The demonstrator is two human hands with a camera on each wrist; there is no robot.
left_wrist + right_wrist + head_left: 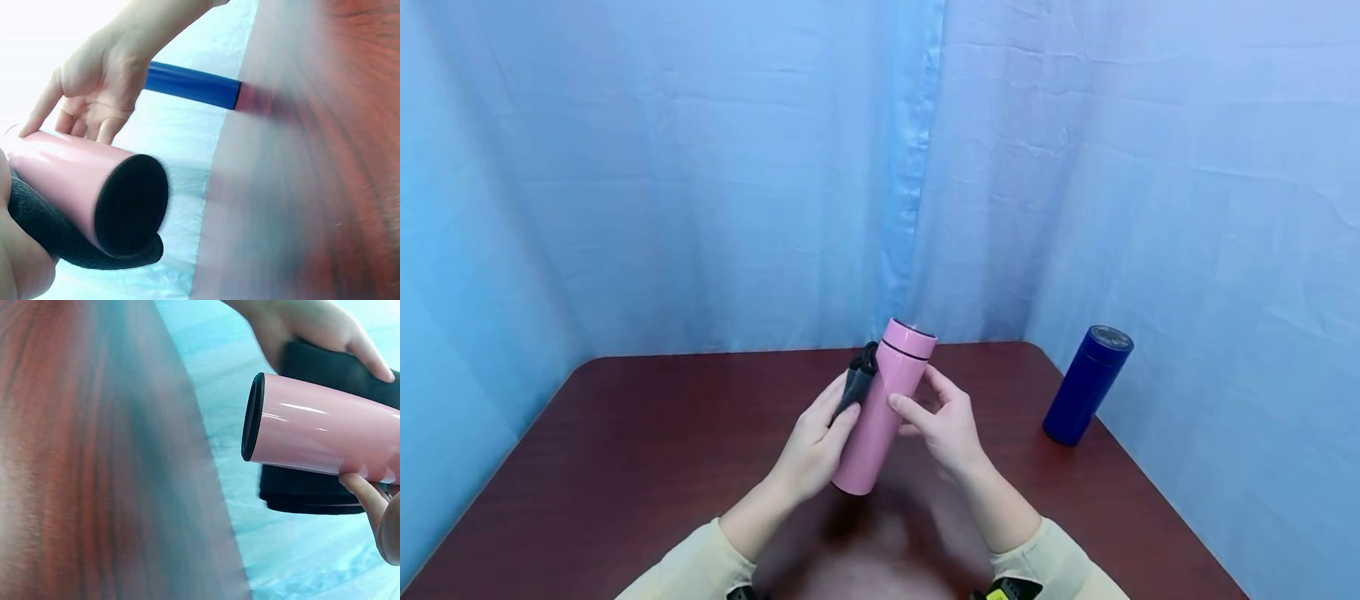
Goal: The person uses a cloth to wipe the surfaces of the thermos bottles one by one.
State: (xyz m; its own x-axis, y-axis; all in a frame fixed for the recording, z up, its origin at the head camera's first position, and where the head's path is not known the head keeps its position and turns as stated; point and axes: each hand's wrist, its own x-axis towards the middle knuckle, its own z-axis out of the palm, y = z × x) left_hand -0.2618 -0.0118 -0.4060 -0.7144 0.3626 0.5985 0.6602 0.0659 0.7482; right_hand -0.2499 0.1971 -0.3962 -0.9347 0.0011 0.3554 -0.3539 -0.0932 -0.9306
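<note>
A pink thermos bottle (877,421) with a dark base is held tilted above the table, its capped end up and leaning right. My left hand (812,442) grips a folded dark cloth (860,379) against the bottle's left side, thumb toward the front. In the right wrist view, the cloth (331,372) passes behind the bottle and shows along both of its sides. Thumb and fingers of my right hand (953,427) pinch the bottle's upper right side. The dark round base (132,203) faces the left wrist camera.
A blue thermos bottle (1086,387) stands upright near the right edge of the dark red wooden table (647,442). Light blue curtains (737,183) hang behind the table and along both sides.
</note>
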